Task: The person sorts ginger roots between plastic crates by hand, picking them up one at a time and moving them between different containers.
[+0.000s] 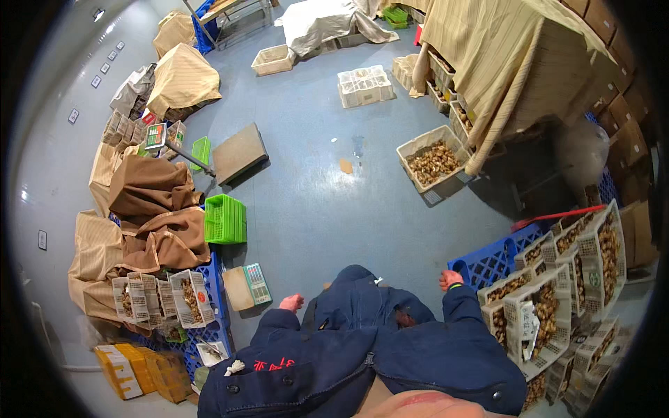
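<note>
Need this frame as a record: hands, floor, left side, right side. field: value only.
left_hand: left hand looks curled, nothing visible in it; tan-and-teal carton off to its left
right_hand: right hand beside blue plastic pallet, contact unclear
floor: platform scale toward the left; open white crate of small brown pieces, kind unclear, toward the right
left_side: stacked green plastic baskets; brown cloth behind them
right_side: tilted-looking white plastic crates with similar pieces; beige cloth draped farther back
</note>
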`<state>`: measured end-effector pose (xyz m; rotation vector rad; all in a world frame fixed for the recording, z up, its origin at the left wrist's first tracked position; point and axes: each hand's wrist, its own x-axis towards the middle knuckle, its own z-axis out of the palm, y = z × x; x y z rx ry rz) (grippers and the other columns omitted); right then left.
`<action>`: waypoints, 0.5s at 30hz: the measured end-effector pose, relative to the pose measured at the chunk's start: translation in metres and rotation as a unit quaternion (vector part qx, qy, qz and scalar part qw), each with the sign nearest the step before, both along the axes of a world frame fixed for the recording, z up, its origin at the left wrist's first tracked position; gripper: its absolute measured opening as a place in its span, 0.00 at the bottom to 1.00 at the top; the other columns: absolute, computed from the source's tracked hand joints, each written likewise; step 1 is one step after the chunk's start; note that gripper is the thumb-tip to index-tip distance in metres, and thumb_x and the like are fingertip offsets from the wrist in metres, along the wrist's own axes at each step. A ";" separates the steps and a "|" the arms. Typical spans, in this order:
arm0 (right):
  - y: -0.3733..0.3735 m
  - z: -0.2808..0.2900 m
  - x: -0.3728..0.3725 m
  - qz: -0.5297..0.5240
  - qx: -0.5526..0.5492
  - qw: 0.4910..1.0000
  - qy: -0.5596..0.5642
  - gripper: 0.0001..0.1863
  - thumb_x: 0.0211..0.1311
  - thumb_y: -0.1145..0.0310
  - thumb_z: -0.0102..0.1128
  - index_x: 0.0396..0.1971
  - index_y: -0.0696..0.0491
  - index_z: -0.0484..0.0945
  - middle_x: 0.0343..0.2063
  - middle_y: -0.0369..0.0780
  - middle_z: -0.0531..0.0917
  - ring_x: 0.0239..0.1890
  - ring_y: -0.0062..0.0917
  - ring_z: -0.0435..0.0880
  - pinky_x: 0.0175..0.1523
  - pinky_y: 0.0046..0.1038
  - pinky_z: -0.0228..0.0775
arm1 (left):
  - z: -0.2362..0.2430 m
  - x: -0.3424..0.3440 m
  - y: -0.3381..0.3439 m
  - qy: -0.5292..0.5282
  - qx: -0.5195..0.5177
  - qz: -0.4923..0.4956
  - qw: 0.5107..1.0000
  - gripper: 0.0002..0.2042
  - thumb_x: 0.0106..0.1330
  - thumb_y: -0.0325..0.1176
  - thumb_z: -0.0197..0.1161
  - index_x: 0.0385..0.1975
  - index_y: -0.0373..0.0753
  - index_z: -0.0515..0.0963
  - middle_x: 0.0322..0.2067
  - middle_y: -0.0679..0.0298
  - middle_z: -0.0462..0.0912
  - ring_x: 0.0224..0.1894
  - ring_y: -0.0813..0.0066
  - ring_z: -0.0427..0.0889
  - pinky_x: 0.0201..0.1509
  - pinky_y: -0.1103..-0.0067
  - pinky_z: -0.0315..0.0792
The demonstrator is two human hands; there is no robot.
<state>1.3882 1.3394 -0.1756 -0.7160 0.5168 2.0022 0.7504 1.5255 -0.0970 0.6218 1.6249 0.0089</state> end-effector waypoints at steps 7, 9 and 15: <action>0.318 0.018 -0.020 0.132 -0.055 0.829 -0.541 0.10 0.56 0.64 0.58 0.36 0.51 0.76 0.20 0.37 0.78 0.15 0.20 0.72 0.18 0.25 0.62 | -0.079 -0.063 0.128 -0.034 0.095 -0.038 0.994 0.15 0.58 0.42 0.57 0.36 0.38 0.78 0.36 0.60 0.83 0.33 0.70 0.80 0.31 0.76 0.69; 0.367 0.025 0.006 0.176 -0.098 0.812 -0.547 0.10 0.55 0.65 0.58 0.36 0.52 0.76 0.21 0.38 0.79 0.16 0.21 0.72 0.18 0.26 0.63 | -0.085 -0.010 0.210 0.097 0.139 -0.263 0.950 0.14 0.60 0.41 0.54 0.38 0.39 0.78 0.40 0.61 0.81 0.40 0.69 0.78 0.37 0.74 0.71; 0.439 0.058 0.082 0.128 -0.162 0.850 -0.485 0.08 0.56 0.66 0.57 0.35 0.51 0.75 0.20 0.41 0.77 0.13 0.24 0.70 0.16 0.27 0.60 | -0.051 0.131 0.416 -0.099 0.138 0.079 0.982 0.17 0.63 0.43 0.52 0.39 0.36 0.79 0.35 0.62 0.82 0.36 0.73 0.79 0.39 0.79 0.70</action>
